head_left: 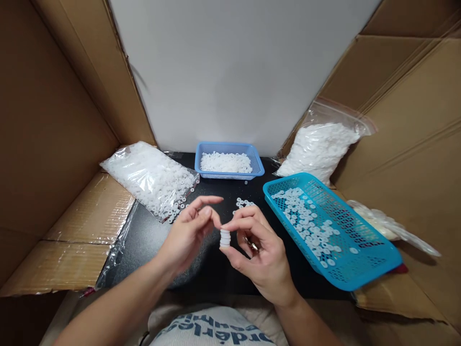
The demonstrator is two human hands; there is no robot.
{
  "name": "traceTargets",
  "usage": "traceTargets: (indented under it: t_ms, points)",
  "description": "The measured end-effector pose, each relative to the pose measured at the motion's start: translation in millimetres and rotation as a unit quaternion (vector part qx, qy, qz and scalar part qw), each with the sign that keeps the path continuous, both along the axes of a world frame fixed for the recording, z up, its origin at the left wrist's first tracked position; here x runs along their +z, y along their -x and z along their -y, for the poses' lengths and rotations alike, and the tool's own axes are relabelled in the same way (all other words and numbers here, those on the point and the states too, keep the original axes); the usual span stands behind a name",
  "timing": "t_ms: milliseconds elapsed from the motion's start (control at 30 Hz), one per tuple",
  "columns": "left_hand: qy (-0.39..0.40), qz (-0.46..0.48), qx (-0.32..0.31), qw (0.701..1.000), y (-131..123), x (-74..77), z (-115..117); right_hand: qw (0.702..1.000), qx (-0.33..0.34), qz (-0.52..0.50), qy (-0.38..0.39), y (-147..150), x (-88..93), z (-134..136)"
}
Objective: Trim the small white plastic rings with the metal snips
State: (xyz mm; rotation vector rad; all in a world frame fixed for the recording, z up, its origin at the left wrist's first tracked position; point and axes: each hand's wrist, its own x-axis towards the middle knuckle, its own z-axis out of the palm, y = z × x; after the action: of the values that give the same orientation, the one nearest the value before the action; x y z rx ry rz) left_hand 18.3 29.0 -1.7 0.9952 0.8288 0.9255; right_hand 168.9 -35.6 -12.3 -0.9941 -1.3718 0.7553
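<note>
Between the thumb and index finger of my right hand (264, 254) stands a short upright stack of white plastic washers (225, 239). Something small and shiny, like metal, shows under the curled fingers of that hand; I cannot make out what it is. My left hand (189, 233) is just left of the stack, its fingers bent and apart. One left fingertip comes close to the top of the stack, and I cannot tell if it touches. A few loose white washers (244, 203) lie on the black table (230, 274) beyond my hands.
A blue basket (230, 177) of white pieces stands at the back. The larger turquoise basket (374, 274) at right holds scattered washers. Clear bags of white pieces lie at left (147, 178) and back right (320, 146). Cardboard walls (414, 105) close in both sides.
</note>
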Motion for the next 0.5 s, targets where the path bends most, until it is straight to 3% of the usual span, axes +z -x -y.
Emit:
traceTargets:
  t_ms: [67,200,267,367,500]
  points:
    - [-0.066,-0.107,0.022,0.992,-10.8,-0.4,-36.6,1.000,-0.005,-0.018,0.005,-2.8,1.8,-0.1]
    - [-0.134,-0.170,0.065,0.974,-42.8,2.4,-123.8,0.997,-0.027,-0.071,0.034,-7.2,2.8,1.3]
    - [-0.163,-0.193,0.065,0.965,-55.9,6.8,-150.7,0.993,-0.044,-0.092,0.051,-9.9,1.1,1.7]
    - [-0.202,-0.199,0.033,0.959,-61.2,13.6,-147.5,0.990,-0.059,-0.114,0.053,-15.5,-1.9,0.5]
    - [-0.221,-0.146,-0.070,0.962,-41.1,13.2,-79.3,0.989,-0.098,-0.113,0.019,-21.8,-2.5,-2.8]
